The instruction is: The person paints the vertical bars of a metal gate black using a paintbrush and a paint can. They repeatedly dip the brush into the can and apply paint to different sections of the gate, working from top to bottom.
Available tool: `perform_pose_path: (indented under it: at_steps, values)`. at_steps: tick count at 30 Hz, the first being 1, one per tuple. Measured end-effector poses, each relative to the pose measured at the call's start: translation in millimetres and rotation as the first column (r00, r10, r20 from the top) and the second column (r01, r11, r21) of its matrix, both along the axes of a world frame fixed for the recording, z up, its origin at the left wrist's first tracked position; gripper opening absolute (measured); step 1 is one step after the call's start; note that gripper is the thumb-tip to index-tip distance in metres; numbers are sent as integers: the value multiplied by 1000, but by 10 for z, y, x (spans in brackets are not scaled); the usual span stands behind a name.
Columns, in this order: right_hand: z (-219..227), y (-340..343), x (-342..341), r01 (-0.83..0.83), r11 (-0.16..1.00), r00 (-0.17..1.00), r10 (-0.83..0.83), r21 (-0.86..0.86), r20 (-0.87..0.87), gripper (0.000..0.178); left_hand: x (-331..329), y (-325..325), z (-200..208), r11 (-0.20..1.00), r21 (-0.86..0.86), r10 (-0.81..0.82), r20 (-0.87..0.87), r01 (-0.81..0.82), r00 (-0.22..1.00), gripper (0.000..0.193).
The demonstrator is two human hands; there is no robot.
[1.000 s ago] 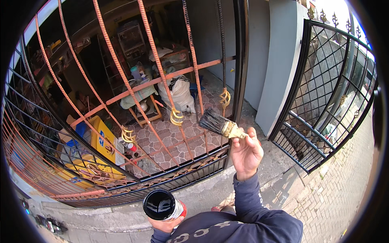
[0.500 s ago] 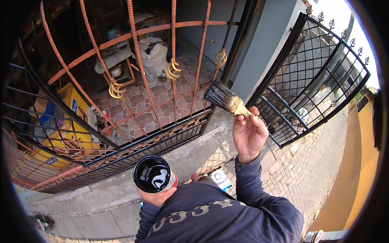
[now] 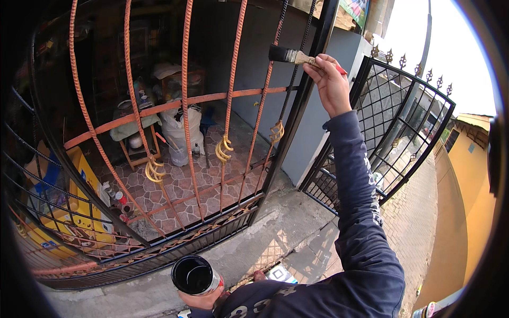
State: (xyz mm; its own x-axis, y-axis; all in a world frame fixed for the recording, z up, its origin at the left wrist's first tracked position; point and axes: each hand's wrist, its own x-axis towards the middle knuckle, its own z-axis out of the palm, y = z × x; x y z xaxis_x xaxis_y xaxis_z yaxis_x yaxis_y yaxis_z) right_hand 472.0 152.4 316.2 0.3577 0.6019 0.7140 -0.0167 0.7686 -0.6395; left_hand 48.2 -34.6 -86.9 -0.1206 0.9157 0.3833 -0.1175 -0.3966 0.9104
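While the right hand (image 3: 333, 85) is raised at the end of an outstretched arm, it pinches the handle of a paintbrush (image 3: 292, 55) between thumb and fingers. The brush lies close to level across the view, its long axis running left to right and dipping a little toward the hand; the dark bristles point left, away from the palm, and a red end shows at the handle's right, beside the fingers. The bristles overlap a rusty-red upright bar (image 3: 257, 111) whose upper stretch is black; whether they touch it cannot be told. The handle crosses in front of a black bar (image 3: 305, 26) just to the right.

Low in the view, the left hand (image 3: 197, 301) is curled around the lower side of a can (image 3: 216, 281). The can's open mouth faces up, showing glossy black paint (image 3: 193, 274) inside, and its body slants down to the right. It is well apart from the brush.

Both bars belong to a window-like grille with a flat red crossbar (image 3: 207, 97) and gold curled ornaments (image 3: 224, 148). Behind it, a white sack (image 3: 180, 130) stands on a tiled floor (image 3: 217, 177). To the right is a black lattice gate (image 3: 396, 119).
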Motion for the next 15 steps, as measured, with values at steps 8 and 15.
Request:
perform_pose_path:
  at_steps: [8,15]
  values:
    - [-86,199,203,-294,954,928,299,58,-220,27,225,41,109,993,-100,72,74,-64,995,107]
    - [504,245,326,151,983,953,-172,101,250,30,358,35,-54,941,-334,71,365,59,928,104]
